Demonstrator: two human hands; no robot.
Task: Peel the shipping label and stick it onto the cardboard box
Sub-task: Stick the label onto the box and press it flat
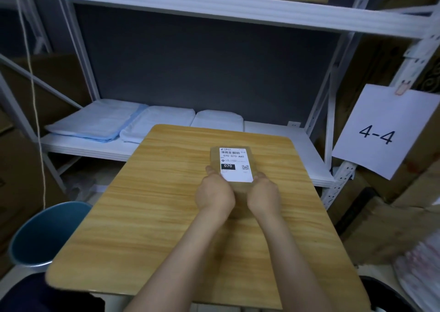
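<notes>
A small brown cardboard box (254, 159) rests on the wooden table (152, 206), right of the middle. A white shipping label (235, 164) with a barcode and the print "070-070-A80" lies flat across the box's top. My left hand (214, 193) clasps the box's near left side, with the thumb on the label's lower left corner. My right hand (263, 193) clasps the near right side, its thumb at the label's lower right corner. Both hands hide the box's near end.
A blue bin (45, 235) stands on the floor left of the table. Behind the table, a white shelf (269, 130) carries folded white and light blue cloths (100, 121). A paper sign reading "4-4" (378, 133) hangs at right, with cardboard boxes around it.
</notes>
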